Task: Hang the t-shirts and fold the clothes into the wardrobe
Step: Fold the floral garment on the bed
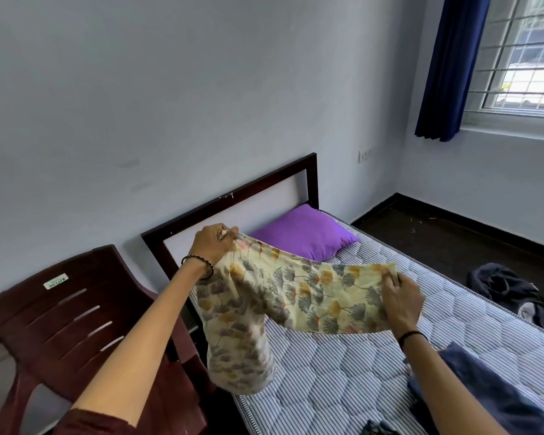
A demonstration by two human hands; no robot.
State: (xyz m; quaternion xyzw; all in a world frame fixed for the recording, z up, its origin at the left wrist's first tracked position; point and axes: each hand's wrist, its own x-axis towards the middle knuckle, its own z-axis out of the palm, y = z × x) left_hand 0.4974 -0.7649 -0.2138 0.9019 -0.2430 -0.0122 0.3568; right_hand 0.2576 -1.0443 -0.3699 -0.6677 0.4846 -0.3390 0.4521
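Note:
A cream floral garment (299, 296) with grey and orange leaf prints hangs stretched in the air above the striped mattress (327, 378). My left hand (215, 243) pinches its upper left corner, raised near the headboard. My right hand (401, 298) grips its right end, lower and closer to the mattress. The left part of the garment droops down toward the bed's near left edge. A blue garment (484, 390) lies on the mattress under my right forearm.
A dark brown plastic chair (76, 324) stands to the left of the bed. A purple pillow (305, 230) rests against the dark headboard (233, 196). A dark bundle of clothing (506, 287) lies at the bed's right edge. A blue curtain (453, 67) hangs beside the barred window.

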